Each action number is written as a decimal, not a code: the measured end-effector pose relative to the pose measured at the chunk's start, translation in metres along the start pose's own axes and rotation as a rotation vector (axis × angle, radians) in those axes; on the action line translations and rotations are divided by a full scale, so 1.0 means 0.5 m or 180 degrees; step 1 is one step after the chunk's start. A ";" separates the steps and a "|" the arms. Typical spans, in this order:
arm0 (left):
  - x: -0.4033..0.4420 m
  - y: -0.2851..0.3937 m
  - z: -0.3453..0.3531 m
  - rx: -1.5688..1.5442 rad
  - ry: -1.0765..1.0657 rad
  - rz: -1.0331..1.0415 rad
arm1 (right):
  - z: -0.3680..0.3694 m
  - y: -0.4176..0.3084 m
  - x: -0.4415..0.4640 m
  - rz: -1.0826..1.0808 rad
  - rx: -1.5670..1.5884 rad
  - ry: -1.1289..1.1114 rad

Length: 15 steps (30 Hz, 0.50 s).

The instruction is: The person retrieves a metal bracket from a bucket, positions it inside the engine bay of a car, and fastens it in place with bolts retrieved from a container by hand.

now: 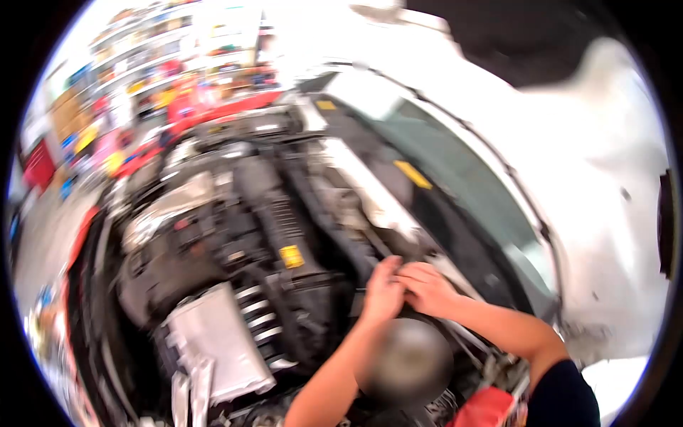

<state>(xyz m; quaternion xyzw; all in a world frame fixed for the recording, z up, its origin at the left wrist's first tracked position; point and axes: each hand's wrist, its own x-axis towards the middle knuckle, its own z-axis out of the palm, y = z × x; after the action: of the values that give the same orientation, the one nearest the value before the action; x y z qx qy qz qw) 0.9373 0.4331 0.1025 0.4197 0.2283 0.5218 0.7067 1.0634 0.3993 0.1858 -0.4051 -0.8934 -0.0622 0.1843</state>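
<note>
Over the open engine bay of a car, my left hand (384, 290) and my right hand (425, 287) are together beside the light metal crossbar (373, 196) near the windscreen. Both hands have bent, closed fingers, and whatever lies between them is hidden. A thin rod (377, 244) runs up to my left fingertips; I cannot tell whether I hold it. Just below the hands is a round, blurred grey dome (405, 361). To the left lies the dark engine with a ribbed black duct (284, 213) bearing a yellow label (291, 256).
A silver flat box (220, 341) sits at the lower left of the bay. Red cloth or plastic (485, 407) is near my right arm. The windscreen (455, 153) and raised white bonnet (597, 142) border the right. Cluttered shelves (149, 60) stand behind.
</note>
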 end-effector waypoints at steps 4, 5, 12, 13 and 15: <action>0.012 0.029 -0.017 -0.0466 -0.0867 -0.0371 | 0.006 0.017 0.000 -0.0098 -0.0093 0.0048; 0.010 0.027 -0.017 -0.0784 -0.0865 -0.0592 | 0.000 0.016 -0.006 -0.0073 -0.0215 0.0039; -0.036 0.040 0.000 0.3144 -0.0376 0.1068 | -0.020 0.135 -0.040 0.0626 -0.1016 0.0645; -0.037 0.023 -0.005 0.3761 -0.0304 0.0935 | -0.031 0.150 -0.046 0.0636 -0.1046 0.0577; -0.036 -0.009 -0.013 0.4668 -0.0217 0.0558 | -0.037 0.172 -0.050 0.0669 -0.1059 0.0473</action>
<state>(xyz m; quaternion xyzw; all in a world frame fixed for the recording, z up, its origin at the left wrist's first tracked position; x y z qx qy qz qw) 0.9286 0.4184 0.0933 0.8168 0.4620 0.2765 0.2072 1.1479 0.4342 0.1903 -0.5152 -0.8075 -0.2190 0.1858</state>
